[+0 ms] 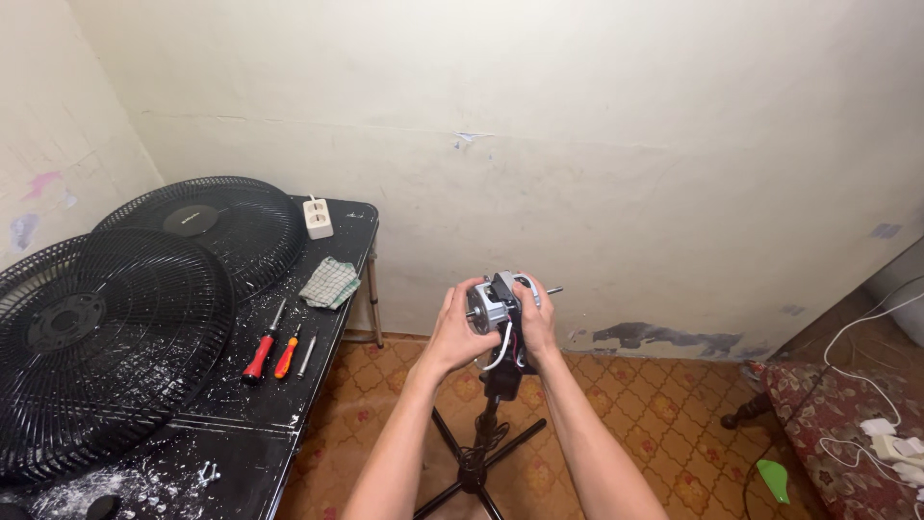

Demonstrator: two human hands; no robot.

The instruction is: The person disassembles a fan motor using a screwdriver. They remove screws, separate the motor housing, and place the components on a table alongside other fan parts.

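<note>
A bare fan motor (pixel 489 306), silver with black parts and loose white and red wires, sits on top of a black stand (pixel 478 443) with crossed feet on the floor. My left hand (pixel 455 327) wraps the motor's left side. My right hand (pixel 534 323) grips its right side, where a thin metal shaft sticks out to the right. Both forearms reach up from the bottom of the view.
A black table (pixel 241 424) on the left carries two black fan grilles (pixel 106 332), a red screwdriver (pixel 260 354), an orange one (pixel 287 356), a thin metal tool, a checked cloth (pixel 329 282) and a white power strip (pixel 318 218). White cables and adapters lie at the right edge.
</note>
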